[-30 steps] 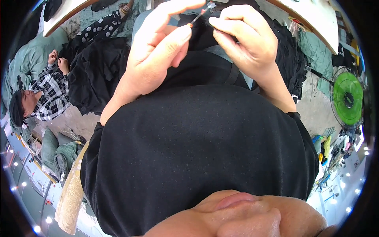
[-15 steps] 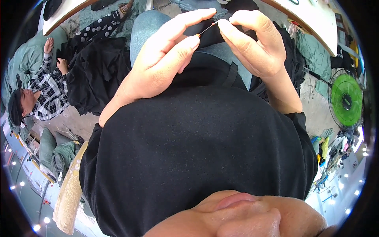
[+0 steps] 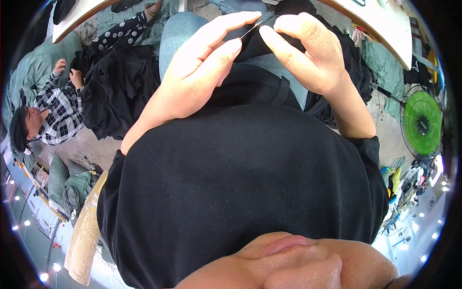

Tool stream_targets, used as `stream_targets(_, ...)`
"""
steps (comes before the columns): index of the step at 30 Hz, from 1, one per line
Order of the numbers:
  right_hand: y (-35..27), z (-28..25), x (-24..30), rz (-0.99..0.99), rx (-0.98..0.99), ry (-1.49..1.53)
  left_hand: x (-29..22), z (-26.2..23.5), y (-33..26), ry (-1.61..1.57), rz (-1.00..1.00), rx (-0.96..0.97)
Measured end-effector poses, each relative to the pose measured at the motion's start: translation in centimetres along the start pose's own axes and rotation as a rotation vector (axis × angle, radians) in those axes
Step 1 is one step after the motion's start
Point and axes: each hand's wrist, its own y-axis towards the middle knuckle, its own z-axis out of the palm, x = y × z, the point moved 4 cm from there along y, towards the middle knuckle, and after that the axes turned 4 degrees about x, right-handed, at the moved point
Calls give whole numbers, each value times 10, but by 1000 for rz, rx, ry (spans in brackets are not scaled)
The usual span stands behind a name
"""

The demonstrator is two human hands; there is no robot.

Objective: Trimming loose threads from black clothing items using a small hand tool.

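Both hands have drifted together toward twelve o'clock. The left hand (image 3: 202, 72) and right hand (image 3: 308, 53) now pinch, fingers together, a thin dark needle-like sliver (image 3: 255, 28) over the black cloth (image 3: 250, 86) on the lap, so the fine handwork continues.

Bare concrete floor (image 3: 385, 125) strewn with dark cloth heaps (image 3: 115, 91). Green fan (image 3: 422, 124) at right, pale curved surface (image 3: 380, 24) above. Small lights (image 3: 29, 222) dotted along the lower rim.

Both hands are raised together, left hand (image 3: 199, 72) and right hand (image 3: 308, 53) fingertips pinched close.
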Motion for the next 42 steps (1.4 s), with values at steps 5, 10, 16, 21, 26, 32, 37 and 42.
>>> stream_targets(5,0,4,-3,-62,-47,-24,0,-2,1,-104,-26,41)
stream_targets(10,1,2,-3,-50,-35,10,-2,-4,3,-132,-84,57)
stream_targets(16,1,0,-5,-99,26,-16,-3,-6,3,-180,-113,90)
stream_targets(21,-1,-1,-5,-137,34,-38,-4,0,3,-170,-127,74)
stream_targets(26,-3,0,-3,-167,51,-41,-5,0,3,-145,-125,88)
stream_targets(32,-2,-2,0,-168,114,9,-2,2,2,-121,-176,91)
stream_targets(37,2,-5,2,-123,123,58,1,4,5,-168,-215,186)
stream_targets(42,1,-1,0,-81,168,135,-4,7,5,-237,-339,197)
